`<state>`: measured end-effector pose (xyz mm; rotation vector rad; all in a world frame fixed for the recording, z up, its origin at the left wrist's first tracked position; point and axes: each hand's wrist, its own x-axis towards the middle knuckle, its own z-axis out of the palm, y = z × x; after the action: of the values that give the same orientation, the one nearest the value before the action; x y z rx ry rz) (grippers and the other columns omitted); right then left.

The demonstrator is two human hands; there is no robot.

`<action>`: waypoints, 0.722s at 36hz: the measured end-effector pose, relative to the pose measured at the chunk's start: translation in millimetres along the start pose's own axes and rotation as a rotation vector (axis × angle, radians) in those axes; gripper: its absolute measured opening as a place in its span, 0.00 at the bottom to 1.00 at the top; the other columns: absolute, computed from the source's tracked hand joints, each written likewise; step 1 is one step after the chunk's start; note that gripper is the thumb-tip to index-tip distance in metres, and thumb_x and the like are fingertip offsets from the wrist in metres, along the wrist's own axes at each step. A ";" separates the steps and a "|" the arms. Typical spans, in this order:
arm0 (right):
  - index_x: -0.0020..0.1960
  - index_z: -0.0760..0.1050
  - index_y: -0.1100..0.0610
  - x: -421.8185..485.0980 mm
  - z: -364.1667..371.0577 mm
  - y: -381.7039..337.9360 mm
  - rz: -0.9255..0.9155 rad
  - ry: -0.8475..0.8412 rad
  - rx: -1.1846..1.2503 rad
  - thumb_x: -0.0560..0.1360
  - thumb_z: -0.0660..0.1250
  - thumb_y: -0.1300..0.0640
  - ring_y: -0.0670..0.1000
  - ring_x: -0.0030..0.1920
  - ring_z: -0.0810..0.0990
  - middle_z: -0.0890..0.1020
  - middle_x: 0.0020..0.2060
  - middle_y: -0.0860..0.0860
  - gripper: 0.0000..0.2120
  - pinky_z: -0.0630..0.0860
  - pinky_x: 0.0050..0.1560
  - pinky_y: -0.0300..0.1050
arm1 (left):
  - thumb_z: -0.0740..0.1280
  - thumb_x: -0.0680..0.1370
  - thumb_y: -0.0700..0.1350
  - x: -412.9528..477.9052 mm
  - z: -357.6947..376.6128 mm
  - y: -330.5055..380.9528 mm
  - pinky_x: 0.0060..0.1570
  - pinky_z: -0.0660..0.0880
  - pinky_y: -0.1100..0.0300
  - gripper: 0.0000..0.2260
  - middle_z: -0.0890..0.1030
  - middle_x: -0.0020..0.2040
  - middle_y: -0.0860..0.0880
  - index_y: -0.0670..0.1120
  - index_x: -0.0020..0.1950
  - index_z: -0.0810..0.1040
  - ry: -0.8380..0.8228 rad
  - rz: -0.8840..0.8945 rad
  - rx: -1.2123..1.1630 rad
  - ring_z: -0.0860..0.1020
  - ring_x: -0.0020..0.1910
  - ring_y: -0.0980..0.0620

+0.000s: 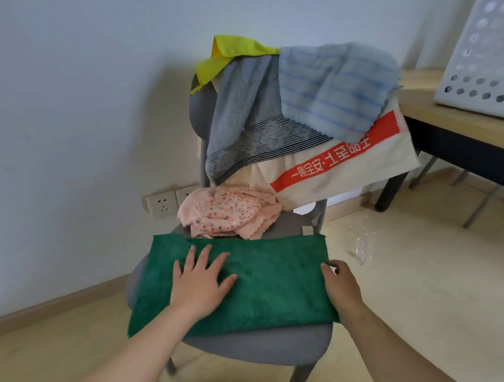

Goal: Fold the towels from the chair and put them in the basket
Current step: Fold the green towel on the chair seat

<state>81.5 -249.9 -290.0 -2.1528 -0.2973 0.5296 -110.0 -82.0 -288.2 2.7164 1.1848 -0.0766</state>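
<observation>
With our left hand (201, 281) flat, fingers spread, on the fuzzy green towel (265, 279) and our right hand (341, 282) pinching its edge, a hasty fold could slide it off the grey padded chair (259, 347).

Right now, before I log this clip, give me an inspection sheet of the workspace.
Surface: grey chair, its seat used for folding.
Job's things: green towel spread flat on the seat; pink towel bunched behind it; yellow towel, grey towel, blue striped towel and cream towel with red band draped over the backrest.
Clutter: clear plastic scrap on the floor.
Grips: left hand flat on the green towel; right hand holds its right edge.
Cables: nothing seen.
Surroundings: wall sockets; wooden table bearing a perforated white basket.
</observation>
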 end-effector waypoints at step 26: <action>0.46 0.75 0.62 -7.6 -42.8 33.3 0.489 -0.169 0.898 0.75 0.65 0.64 0.54 0.42 0.78 0.80 0.44 0.57 0.01 0.77 0.35 0.43 | 0.57 0.79 0.42 33.4 -28.7 44.7 0.41 0.68 0.56 0.08 0.75 0.55 0.46 0.46 0.54 0.73 0.212 -0.096 -0.081 0.71 0.54 0.46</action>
<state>95.7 -302.7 -292.3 -1.2849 0.3452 0.9122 -55.3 -82.6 -257.6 2.6480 1.3425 0.2473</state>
